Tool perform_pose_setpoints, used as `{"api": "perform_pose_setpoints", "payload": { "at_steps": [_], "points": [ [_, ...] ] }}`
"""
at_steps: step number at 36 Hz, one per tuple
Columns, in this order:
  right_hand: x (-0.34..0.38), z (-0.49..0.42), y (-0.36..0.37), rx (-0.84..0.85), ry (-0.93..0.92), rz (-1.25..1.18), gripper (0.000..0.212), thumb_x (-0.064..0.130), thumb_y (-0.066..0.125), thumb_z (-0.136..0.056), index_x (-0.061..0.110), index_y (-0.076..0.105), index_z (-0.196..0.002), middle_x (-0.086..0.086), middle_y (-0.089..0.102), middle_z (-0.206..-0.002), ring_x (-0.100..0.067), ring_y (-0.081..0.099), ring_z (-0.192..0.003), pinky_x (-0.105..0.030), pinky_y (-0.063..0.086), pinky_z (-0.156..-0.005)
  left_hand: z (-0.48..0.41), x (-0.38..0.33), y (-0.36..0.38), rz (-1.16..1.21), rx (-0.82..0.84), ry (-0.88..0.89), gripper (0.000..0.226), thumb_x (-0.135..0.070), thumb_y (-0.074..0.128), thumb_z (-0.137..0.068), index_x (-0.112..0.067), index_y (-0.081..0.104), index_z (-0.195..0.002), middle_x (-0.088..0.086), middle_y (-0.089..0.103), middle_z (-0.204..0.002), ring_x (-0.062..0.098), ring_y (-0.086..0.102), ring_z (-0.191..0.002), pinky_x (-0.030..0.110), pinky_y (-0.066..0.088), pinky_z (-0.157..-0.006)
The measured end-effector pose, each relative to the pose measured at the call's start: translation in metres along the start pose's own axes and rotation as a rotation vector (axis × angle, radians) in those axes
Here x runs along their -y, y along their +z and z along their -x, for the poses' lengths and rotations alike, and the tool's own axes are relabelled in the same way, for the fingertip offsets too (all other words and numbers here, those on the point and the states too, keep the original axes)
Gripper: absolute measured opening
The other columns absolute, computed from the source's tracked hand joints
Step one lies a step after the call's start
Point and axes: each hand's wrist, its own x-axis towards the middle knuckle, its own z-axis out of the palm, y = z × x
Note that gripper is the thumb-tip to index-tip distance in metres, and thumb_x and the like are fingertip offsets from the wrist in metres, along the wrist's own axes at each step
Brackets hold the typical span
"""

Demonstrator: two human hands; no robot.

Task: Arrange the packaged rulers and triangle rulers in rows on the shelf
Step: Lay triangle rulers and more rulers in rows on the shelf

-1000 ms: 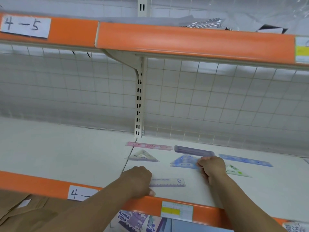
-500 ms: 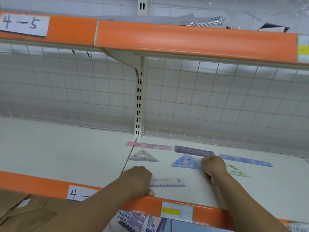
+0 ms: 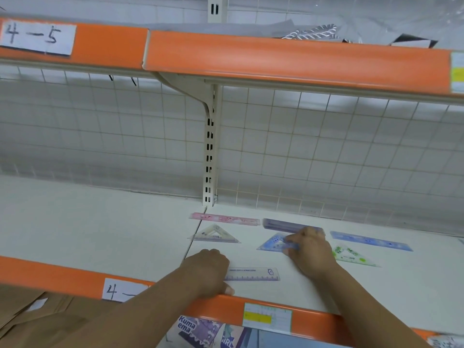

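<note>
Head view: the right hand is pinching the right corner of the blue triangle ruler, which is lying flat on the white shelf, in front of the purple ruler pack; the left hand is resting, knuckles up, at the shelf's front edge, covering the left end of the short clear ruler; whether it is gripping that ruler cannot be told; the pink ruler, blue ruler, clear triangle ruler and green triangle ruler are lying alongside in two rows.

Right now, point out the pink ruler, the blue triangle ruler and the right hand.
pink ruler [image 3: 224, 219]: head view, middle of its length.
blue triangle ruler [image 3: 272, 243]: head view, uncovered left part.
right hand [image 3: 311, 249]: head view, back of the hand.
</note>
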Motion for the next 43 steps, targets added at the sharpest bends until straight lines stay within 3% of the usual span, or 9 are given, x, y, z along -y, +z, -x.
{"api": "perform_pose_setpoints", "payload": {
  "at_steps": [10,14,17,21,24,31,33,36,43],
  "points": [
    [0.006,0.001,0.002,-0.023,-0.062,0.083,0.037,0.038,0.05,-0.096,0.029,0.056,-0.13,-0.002,0.05,-0.126,-0.024,0.04,-0.123,-0.031,0.038,-0.096,-0.001,0.001,0.001,-0.004,-0.008,-0.002,0.06,-0.051,0.058,-0.088,-0.017,0.045,-0.137,0.006,0.045,-0.133,0.023,0.044,-0.123,0.041,0.043,-0.1],
    [0.017,0.009,-0.007,-0.058,-0.113,-0.021,0.044,0.04,0.057,-0.09,0.029,0.052,-0.132,0.0,0.051,-0.13,-0.021,0.041,-0.124,-0.03,0.035,-0.099,-0.002,0.001,0.002,-0.016,-0.008,0.001,0.061,-0.051,0.057,-0.089,-0.016,0.044,-0.137,0.007,0.045,-0.134,0.024,0.043,-0.124,0.041,0.042,-0.1],
    [0.035,0.021,-0.01,0.023,-0.277,-0.121,0.036,0.041,0.063,-0.086,0.029,0.062,-0.12,0.005,0.056,-0.121,-0.016,0.045,-0.119,-0.025,0.034,-0.101,-0.003,0.002,0.002,-0.01,-0.004,-0.006,0.061,-0.051,0.058,-0.088,-0.016,0.045,-0.137,0.007,0.045,-0.134,0.024,0.043,-0.125,0.04,0.042,-0.1],
    [0.059,0.035,-0.004,0.209,-0.445,-0.056,0.045,0.044,0.063,-0.086,0.028,0.057,-0.128,0.001,0.051,-0.126,-0.017,0.04,-0.122,-0.03,0.03,-0.108,-0.003,0.002,0.002,-0.015,-0.014,-0.005,0.06,-0.05,0.059,-0.088,-0.016,0.046,-0.136,0.007,0.045,-0.134,0.025,0.044,-0.125,0.039,0.041,-0.099],
    [0.07,0.039,-0.002,0.25,-0.452,0.033,0.045,0.041,0.06,-0.089,0.027,0.054,-0.131,-0.003,0.05,-0.126,-0.022,0.039,-0.123,-0.032,0.032,-0.106,-0.003,0.002,0.003,-0.014,-0.021,-0.003,0.059,-0.049,0.06,-0.088,-0.015,0.048,-0.134,0.008,0.046,-0.133,0.026,0.045,-0.124,0.039,0.042,-0.098],
    [0.073,0.04,-0.001,0.302,-0.378,-0.013,0.033,0.031,0.059,-0.091,0.018,0.052,-0.12,-0.005,0.047,-0.123,-0.021,0.039,-0.119,-0.031,0.036,-0.1,-0.002,0.002,0.002,0.013,-0.027,-0.015,0.057,-0.049,0.061,-0.087,-0.016,0.047,-0.131,0.007,0.047,-0.132,0.024,0.046,-0.122,0.037,0.042,-0.095],
    [0.072,0.041,-0.002,0.289,-0.383,-0.009,0.031,0.026,0.057,-0.092,0.017,0.05,-0.12,-0.007,0.049,-0.124,-0.022,0.042,-0.117,-0.031,0.037,-0.097,-0.002,0.002,0.002,0.04,-0.035,-0.019,0.071,-0.048,0.063,-0.086,-0.017,0.033,-0.142,0.007,0.045,-0.137,0.024,0.044,-0.125,0.038,0.041,-0.097],
    [0.07,0.043,-0.002,0.27,-0.398,-0.009,0.031,0.017,0.052,-0.093,0.017,0.047,-0.123,-0.007,0.05,-0.124,-0.022,0.047,-0.113,-0.03,0.039,-0.095,-0.001,0.002,0.002,0.076,-0.028,-0.027,0.1,-0.048,0.065,-0.085,-0.021,-0.003,-0.153,0.005,0.039,-0.146,0.023,0.041,-0.131,0.037,0.039,-0.101],
    [0.056,0.045,-0.006,0.313,-0.397,0.023,0.035,0.02,0.043,-0.098,0.022,0.048,-0.132,-0.009,0.045,-0.124,-0.026,0.047,-0.116,-0.035,0.038,-0.101,0.002,0.0,0.0,0.105,-0.029,-0.032,0.107,-0.048,0.066,-0.084,-0.021,-0.012,-0.152,0.006,0.043,-0.142,0.023,0.045,-0.128,0.035,0.041,-0.098]
  ]
}}
